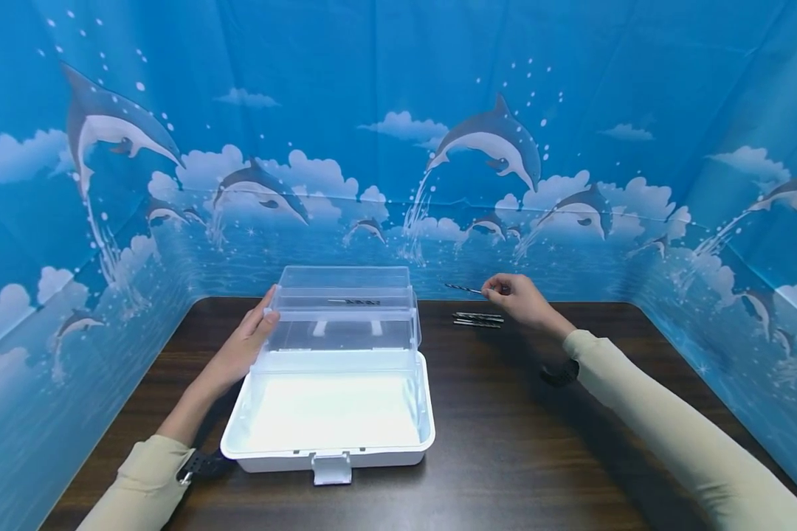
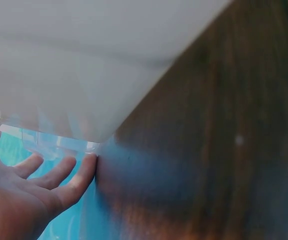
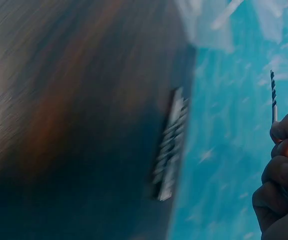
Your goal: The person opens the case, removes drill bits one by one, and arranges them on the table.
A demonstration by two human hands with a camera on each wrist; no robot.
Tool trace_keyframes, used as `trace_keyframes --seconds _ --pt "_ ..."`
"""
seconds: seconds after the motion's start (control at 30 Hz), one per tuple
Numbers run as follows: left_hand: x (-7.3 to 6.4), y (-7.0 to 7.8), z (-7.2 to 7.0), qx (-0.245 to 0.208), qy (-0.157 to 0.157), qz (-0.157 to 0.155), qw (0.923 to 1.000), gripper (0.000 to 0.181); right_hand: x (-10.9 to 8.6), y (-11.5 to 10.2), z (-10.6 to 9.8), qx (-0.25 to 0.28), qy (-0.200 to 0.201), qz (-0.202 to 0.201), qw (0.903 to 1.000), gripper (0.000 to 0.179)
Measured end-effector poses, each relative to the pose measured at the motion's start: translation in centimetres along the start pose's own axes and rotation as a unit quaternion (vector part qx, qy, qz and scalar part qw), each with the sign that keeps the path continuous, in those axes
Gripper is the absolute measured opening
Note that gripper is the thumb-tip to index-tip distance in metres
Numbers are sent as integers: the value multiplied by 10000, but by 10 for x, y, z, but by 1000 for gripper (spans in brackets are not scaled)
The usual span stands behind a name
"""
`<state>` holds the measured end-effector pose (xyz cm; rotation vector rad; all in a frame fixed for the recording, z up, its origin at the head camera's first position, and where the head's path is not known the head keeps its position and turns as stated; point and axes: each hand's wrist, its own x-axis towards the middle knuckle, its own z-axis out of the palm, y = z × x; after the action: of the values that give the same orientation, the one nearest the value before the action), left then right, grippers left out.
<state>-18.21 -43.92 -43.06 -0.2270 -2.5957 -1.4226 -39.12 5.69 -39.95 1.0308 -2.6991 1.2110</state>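
A white storage box [image 1: 332, 463] stands with its clear lid and tray [image 1: 345, 276] raised at the back. My left hand [image 1: 246, 343] holds the left edge of this raised clear part, thumb in front; in the left wrist view its fingers [image 2: 76, 185] reach behind. My right hand [image 1: 514, 296] pinches a thin drill bit [image 1: 461, 287] by one end above the table's far edge, its fluted end pointing left. Below it, several drill bits [image 1: 478, 320] lie side by side on the table. Small dark drill bits [image 1: 355, 302] show through the clear tray.
The dark wooden table [image 1: 505, 457] is bounded by a blue dolphin-print curtain [image 1: 345, 110] at the back and sides. A white latch [image 1: 332, 470] hangs down at the box's front. The box's bottom compartment [image 1: 335, 409] is bright white.
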Motion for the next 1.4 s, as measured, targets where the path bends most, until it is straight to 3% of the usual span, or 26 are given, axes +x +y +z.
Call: trace_keyframes --seconds 0.23,0.53,0.97,1.4 --pt "-1 -1 1 54 20 -57 10000 61 -6 42 4 -51 -156 280 9995 22" --pt "-1 1 1 53 11 16 10000 60 -6 66 11 -222 -358 668 9969 17" --pt "0 0 2 -1 7 84 10000 59 2 76 7 -401 -658 507 9957 16" --pt "0 0 2 -32 33 60 10000 59 3 83 9 -398 -611 554 9958 16"
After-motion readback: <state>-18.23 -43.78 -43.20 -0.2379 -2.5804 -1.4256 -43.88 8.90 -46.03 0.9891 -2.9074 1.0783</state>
